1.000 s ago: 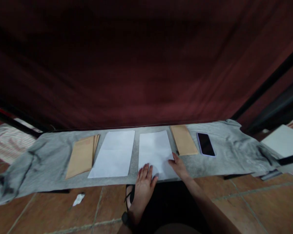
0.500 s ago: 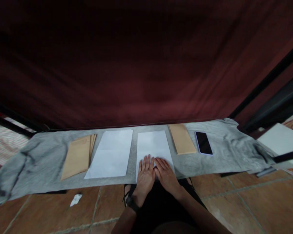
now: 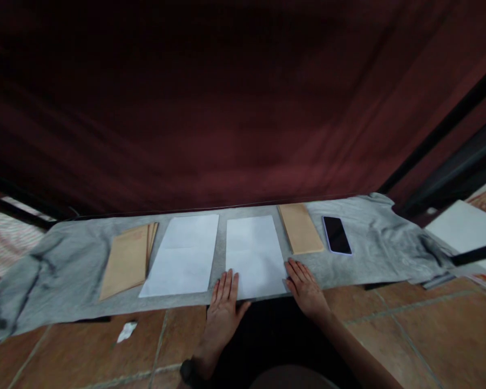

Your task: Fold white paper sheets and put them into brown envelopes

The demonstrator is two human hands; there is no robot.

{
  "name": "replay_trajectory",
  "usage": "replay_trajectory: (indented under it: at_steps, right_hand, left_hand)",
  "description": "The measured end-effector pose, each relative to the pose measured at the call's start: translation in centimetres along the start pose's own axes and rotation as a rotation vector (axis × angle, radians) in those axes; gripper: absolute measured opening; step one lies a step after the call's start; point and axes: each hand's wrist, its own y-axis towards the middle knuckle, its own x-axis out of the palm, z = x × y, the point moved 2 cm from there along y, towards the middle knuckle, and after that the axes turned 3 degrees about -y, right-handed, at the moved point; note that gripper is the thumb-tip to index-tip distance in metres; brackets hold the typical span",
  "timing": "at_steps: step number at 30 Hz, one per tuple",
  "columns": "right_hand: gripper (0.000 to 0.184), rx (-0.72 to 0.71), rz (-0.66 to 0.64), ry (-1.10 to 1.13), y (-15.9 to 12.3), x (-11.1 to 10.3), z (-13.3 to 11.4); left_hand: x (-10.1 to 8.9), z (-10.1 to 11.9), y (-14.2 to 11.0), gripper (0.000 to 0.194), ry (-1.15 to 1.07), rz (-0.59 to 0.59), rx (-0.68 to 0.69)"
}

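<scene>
A white sheet of paper (image 3: 254, 254) lies flat on the grey cloth right in front of me. My left hand (image 3: 223, 305) rests open at its near left corner, fingers stretched forward. On the other side, my right hand (image 3: 305, 286) lies open along the near right edge, its fingers on the cloth and the thumb by the paper. To the left lies a second white stack of sheets (image 3: 182, 256), with a faint crease across it. Brown envelopes (image 3: 125, 259) are fanned out farther left. Another pile of brown envelopes (image 3: 302, 229) sits beyond my right hand.
A phone (image 3: 337, 235) with a pale purple edge lies right of the envelopes. The grey cloth (image 3: 372, 248) covers a narrow bench before a dark red curtain (image 3: 243, 135). A crumpled white scrap (image 3: 126, 331) is on the tiled floor. Black bars stand at both sides.
My hands first came together over the near part of the paper, then slid apart to its two near corners. The paper, envelopes and phone have stayed in place.
</scene>
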Motion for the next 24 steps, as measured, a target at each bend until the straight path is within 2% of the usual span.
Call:
replay_trajectory:
  at_steps: [3,6,10,14,17,20,24]
  right_hand:
    - [0.057,-0.063,-0.060,0.029,-0.3,-0.8,0.3]
    - [0.069,-0.155,-0.153,0.055,-0.4,-1.4,0.1]
    - [0.067,-0.187,-0.175,0.103,-0.3,-1.6,0.0]
    - [0.063,-0.116,-0.107,0.237,0.0,-2.0,0.2]
    - [0.041,-0.021,-0.116,0.446,0.2,-2.8,0.2]
    - [0.022,0.117,-0.150,0.654,0.4,-3.7,0.0]
    - [0.030,0.259,-0.133,0.780,1.6,-4.4,-0.2]
  left_hand:
    - [-0.7,-0.4,-0.2,0.062,-0.012,-0.040,0.066]
    - [-1.1,-1.1,0.2,0.048,-0.025,-0.055,0.073]
    - [-1.3,-1.5,0.6,0.047,-0.078,-0.085,0.078]
    - [-2.5,-1.1,0.1,0.039,-0.240,-0.083,0.100]
    - [-3.8,-0.9,-0.7,0.028,-0.452,-0.113,0.068]
    - [-4.7,-1.5,-0.9,0.028,-0.625,-0.112,-0.056]
    - [-4.4,-3.2,0.2,0.039,-0.745,-0.011,-0.288]
